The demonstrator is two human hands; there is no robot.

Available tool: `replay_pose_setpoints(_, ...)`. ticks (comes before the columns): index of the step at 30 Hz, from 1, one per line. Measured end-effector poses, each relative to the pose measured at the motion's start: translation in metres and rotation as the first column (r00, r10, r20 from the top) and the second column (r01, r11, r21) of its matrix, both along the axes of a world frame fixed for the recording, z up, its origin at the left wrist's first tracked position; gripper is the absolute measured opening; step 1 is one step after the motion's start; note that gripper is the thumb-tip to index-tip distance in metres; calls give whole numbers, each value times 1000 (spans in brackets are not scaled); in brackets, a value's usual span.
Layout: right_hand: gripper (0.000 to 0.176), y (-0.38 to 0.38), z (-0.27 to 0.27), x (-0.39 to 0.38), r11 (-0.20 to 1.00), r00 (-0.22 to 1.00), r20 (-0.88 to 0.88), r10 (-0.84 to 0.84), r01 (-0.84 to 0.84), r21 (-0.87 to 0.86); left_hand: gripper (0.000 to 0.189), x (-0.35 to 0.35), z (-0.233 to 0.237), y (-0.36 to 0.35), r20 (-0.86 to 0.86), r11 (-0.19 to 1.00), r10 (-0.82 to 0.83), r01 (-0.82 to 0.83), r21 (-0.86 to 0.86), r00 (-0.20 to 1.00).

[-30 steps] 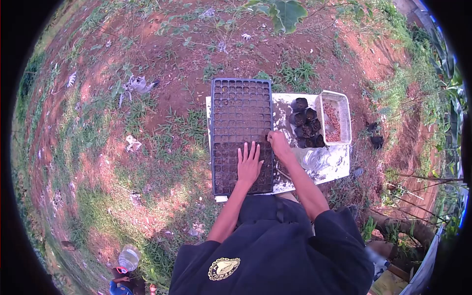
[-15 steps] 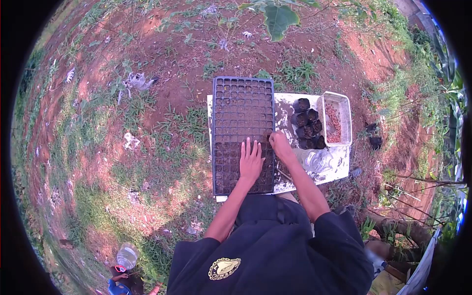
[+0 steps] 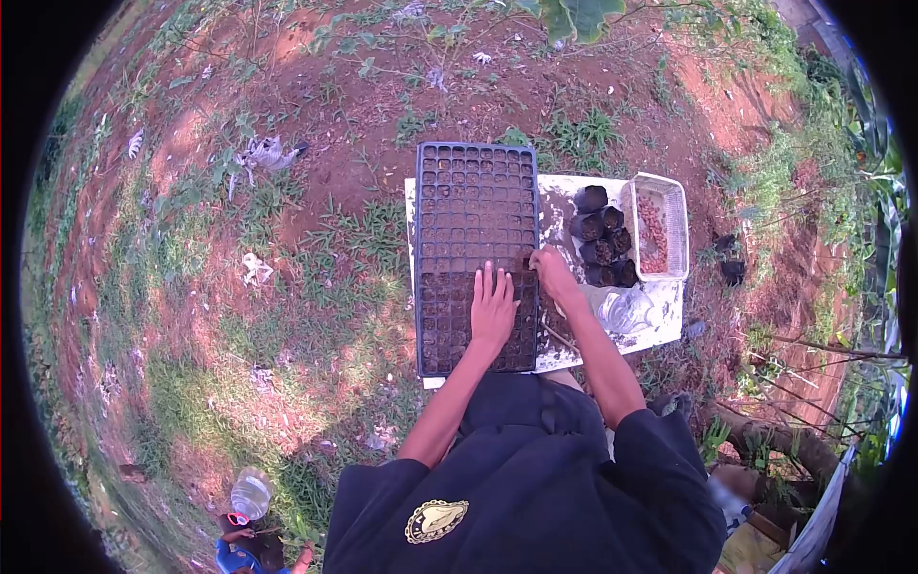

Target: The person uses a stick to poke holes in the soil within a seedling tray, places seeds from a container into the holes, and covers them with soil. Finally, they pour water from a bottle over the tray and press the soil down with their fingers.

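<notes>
A black seedling tray [image 3: 477,146] lies lengthwise before me, with dark soil in its many cells. My left hand [image 3: 493,308] rests flat over the lower middle cells, fingers stretched out and slightly apart. At the tray's right edge, my right hand [image 3: 557,275] has its fingers pinched together over the rim cells; whatever they hold is hidden. Just right of that hand stand several black grow bags [image 3: 593,226] filled with soil. A white plastic basket [image 3: 677,196] holding small reddish-brown pieces sits beyond them.
Under the tray is a soil-smeared white board [image 3: 662,330]. Clear crumpled plastic [image 3: 626,311] and a thin stick [image 3: 559,336] lie on it. Leaves [image 3: 574,17] hang in at the top. Lower left, another person [image 3: 239,553] is near a clear plastic container [image 3: 251,494].
The view has shifted slightly, with the board and tray a little higher in it. Both hands keep nearly the same places on the tray. The other person at lower left shows more.
</notes>
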State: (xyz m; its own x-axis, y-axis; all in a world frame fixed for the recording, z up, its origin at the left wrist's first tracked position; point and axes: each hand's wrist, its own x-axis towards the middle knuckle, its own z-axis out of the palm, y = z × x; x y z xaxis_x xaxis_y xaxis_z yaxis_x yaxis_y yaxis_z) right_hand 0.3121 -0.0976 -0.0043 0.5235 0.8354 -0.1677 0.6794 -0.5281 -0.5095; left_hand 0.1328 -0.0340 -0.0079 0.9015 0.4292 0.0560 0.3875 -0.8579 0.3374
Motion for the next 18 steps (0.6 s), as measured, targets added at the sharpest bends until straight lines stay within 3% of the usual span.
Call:
replay_pose_setpoints(9,9,2,5,1,996,995,40,90,-89,-19,61,1,0,0,19,1000,-5,5,-2,1000)
replay_pose_setpoints(11,9,3,2,-1,991,984,117,132,-129,-31,61,0,0,0,20,1000,-3,3,-2,1000)
replay_pose_setpoints(18,12,-2,-5,-18,995,976,206,72,-84,48,61,1,-3,-3,19,1000,5,-4,-18,1000)
